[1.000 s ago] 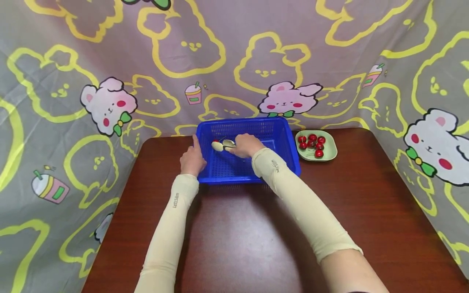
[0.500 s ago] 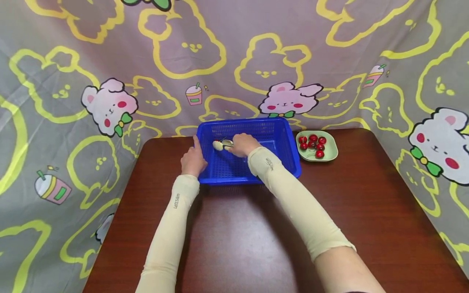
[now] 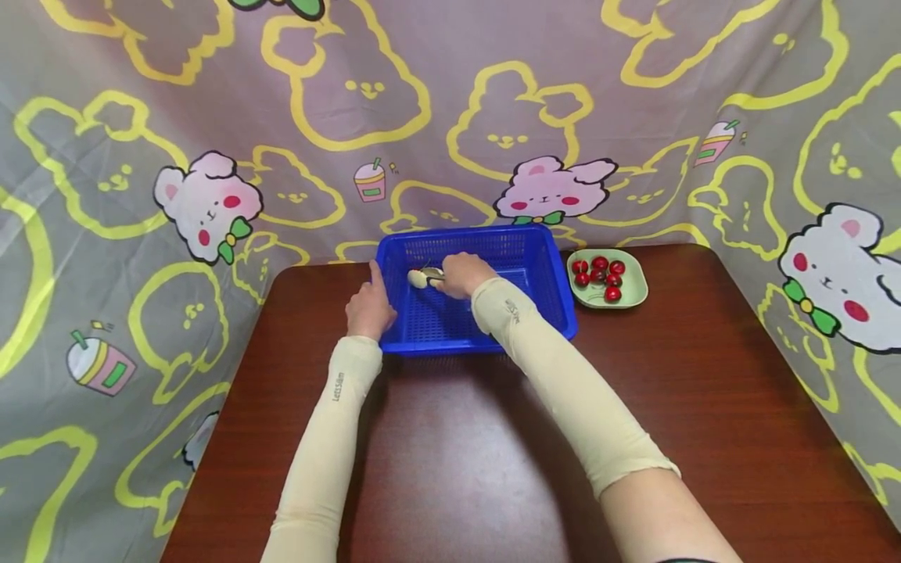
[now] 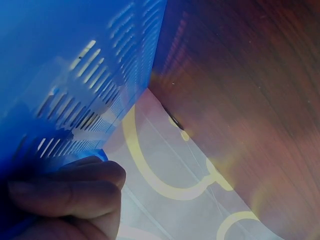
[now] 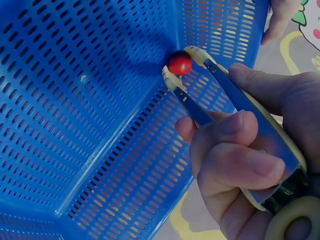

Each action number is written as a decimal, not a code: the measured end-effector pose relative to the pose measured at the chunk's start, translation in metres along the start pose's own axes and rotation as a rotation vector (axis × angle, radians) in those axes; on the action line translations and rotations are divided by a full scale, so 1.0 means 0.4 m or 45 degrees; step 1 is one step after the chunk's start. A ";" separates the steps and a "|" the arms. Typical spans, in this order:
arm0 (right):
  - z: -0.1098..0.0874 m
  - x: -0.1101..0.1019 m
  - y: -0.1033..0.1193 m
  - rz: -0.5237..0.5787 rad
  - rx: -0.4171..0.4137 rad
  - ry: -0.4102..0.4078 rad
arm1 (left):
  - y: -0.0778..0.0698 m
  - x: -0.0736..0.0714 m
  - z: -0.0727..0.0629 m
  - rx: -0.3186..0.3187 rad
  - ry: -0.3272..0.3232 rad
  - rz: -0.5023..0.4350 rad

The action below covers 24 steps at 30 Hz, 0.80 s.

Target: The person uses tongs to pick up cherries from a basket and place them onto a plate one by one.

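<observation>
My right hand (image 3: 464,276) is over the blue plastic basket (image 3: 450,346) and grips a pair of tongs (image 5: 240,102) with pale tips. A red cherry (image 5: 180,64) sits between those tips, in the corner of the basket in the right wrist view. Whether both tips touch it, I cannot tell. In the head view the tongs mostly cover this cherry. At the basket's left side, my left hand (image 3: 369,311) holds the rim, one digit straight along it. The left wrist view shows its other fingers (image 4: 85,195) curled at the slotted wall.
Just right of the basket stands a pale green dish (image 3: 641,288) with several red cherries (image 3: 598,275). Both rest on a brown wooden table (image 3: 450,461). A patterned cloth (image 3: 436,102) hangs close behind the basket and along both sides.
My right hand has shifted slightly left, and the visible tong arms look a little closer together. The left hand keeps its place on the basket.
</observation>
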State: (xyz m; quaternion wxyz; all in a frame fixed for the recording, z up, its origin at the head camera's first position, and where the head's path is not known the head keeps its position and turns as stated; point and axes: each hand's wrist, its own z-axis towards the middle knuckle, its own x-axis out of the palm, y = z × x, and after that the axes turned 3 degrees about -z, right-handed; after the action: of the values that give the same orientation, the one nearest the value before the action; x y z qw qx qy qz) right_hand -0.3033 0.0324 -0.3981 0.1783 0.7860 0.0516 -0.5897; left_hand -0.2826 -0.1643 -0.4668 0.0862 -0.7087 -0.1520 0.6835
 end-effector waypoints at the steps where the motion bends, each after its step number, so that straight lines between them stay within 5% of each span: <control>1: -0.001 0.000 -0.002 -0.001 0.001 -0.001 | -0.001 0.000 0.000 0.002 0.001 0.001; 24: -0.057 -0.007 -0.024 -0.018 -0.102 -0.046 | 0.003 0.002 0.003 0.011 -0.022 -0.019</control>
State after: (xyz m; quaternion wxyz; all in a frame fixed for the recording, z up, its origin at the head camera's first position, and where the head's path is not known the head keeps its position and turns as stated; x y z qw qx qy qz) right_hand -0.2861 0.0496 -0.3920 0.2062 0.7671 0.0775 -0.6025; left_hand -0.2838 -0.1654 -0.4681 0.0929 -0.7013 -0.1552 0.6895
